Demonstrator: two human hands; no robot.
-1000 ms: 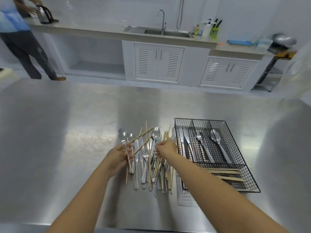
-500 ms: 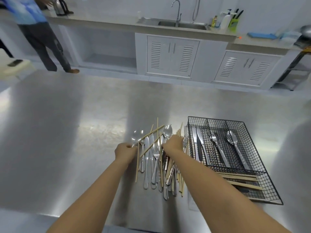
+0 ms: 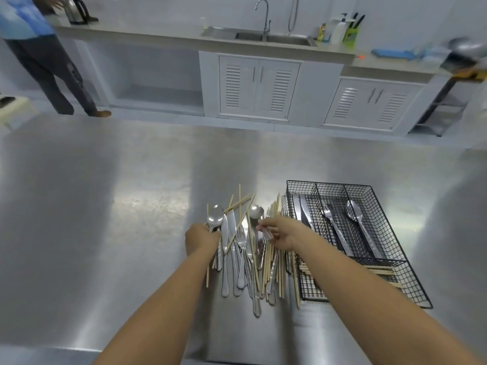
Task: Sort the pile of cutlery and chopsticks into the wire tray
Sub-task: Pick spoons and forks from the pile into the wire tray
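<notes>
A pile of steel cutlery and wooden chopsticks (image 3: 245, 248) lies on the steel table, just left of a black wire tray (image 3: 413, 262). The tray holds knives (image 3: 304, 209), a fork (image 3: 333, 225) and a spoon (image 3: 358, 219) in its long compartments, and chopsticks (image 3: 382, 271) in the near crosswise one. My left hand (image 3: 201, 238) is closed on the handle of a spoon (image 3: 214, 218) at the pile's left edge. At the pile's right side, my right hand (image 3: 280, 231) pinches the handle of another spoon (image 3: 256, 212).
The steel table (image 3: 105, 233) stretches wide to the left and beyond the pile. Across the floor stands a counter with a sink (image 3: 271, 39) and white cabinets (image 3: 259, 86). A person (image 3: 39, 54) stands at the counter's far left, by a kettle (image 3: 76, 10).
My head view has shifted, so pile and tray sit slightly further right. My right hand has closed on a spoon handle at the pile's right side; my left hand keeps its grip.
</notes>
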